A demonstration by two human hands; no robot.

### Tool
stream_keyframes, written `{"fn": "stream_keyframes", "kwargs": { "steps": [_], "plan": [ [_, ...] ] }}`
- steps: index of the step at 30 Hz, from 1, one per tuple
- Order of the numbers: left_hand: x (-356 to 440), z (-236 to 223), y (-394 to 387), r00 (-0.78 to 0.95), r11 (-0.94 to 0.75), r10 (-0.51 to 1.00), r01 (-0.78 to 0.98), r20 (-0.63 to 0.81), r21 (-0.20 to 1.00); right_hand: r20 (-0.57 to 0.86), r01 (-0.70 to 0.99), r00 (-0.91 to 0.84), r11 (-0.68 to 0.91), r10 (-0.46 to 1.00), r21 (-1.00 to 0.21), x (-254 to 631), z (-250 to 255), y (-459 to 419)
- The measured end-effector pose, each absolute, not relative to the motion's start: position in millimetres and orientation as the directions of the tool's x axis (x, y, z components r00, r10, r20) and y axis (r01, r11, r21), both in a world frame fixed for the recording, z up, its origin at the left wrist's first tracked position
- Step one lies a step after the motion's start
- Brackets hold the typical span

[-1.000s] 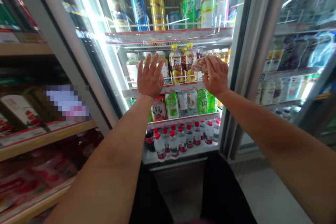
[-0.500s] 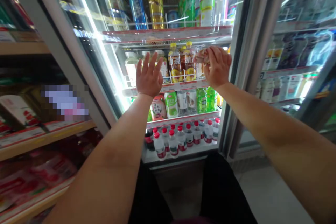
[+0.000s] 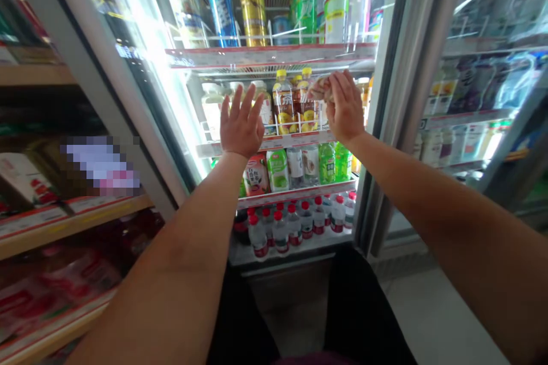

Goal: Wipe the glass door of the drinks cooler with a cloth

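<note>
cloth point(image 3: 320, 89), pale and crumpled, is gripped in the curled fingers of the right hand point(image 3: 346, 105), in front of the lit drinks cooler point(image 3: 269, 56). the left hand point(image 3: 241, 125) holds nothing, fingers spread wide. yellow-capped bottles point(image 3: 285, 104) show between them; red-capped bottles point(image 3: 280, 234) stand lowest.

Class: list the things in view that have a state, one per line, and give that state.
Left hand, open, spread
Right hand, closed on cloth
Cloth, bunched
Glass door, apparently shut
Light strip, lit
Yellow-capped bottles, upright, closed
Red-capped bottles, upright, closed
Golden can, upright
</note>
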State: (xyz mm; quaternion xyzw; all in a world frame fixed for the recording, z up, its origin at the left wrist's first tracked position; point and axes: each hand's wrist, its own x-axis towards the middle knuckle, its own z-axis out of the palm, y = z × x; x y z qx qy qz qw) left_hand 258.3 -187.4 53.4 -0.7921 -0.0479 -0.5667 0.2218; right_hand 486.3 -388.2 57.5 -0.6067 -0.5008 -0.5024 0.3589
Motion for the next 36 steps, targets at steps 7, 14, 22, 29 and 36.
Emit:
{"fn": "stream_keyframes", "kwargs": {
  "steps": [7,14,22,29,36],
  "plan": [
    [257,54,-191,0.357,-0.905,-0.149,0.327,0.922,-0.273,0.956,0.976,0.028,-0.216,0.293,0.037,471,61,-384],
    [258,54,-189,0.385,-0.924,-0.115,0.297,0.916,-0.241,0.941,0.968,0.012,-0.24,0.339,0.074,458,61,-377],
    [257,53,-188,0.355,-0.914,-0.169,0.292,0.919,-0.281,0.938,0.972,-0.006,-0.219,0.347,0.088,449,62,-371],
    [256,53,-188,0.371,-0.902,-0.168,0.316,0.913,-0.294,0.947,0.988,-0.082,-0.097,0.311,0.117,453,56,-356],
    [256,54,-188,0.36,-0.891,-0.192,0.325,0.913,-0.316,0.953,0.988,-0.138,-0.033,0.271,0.153,453,56,-342]
  ]
}}
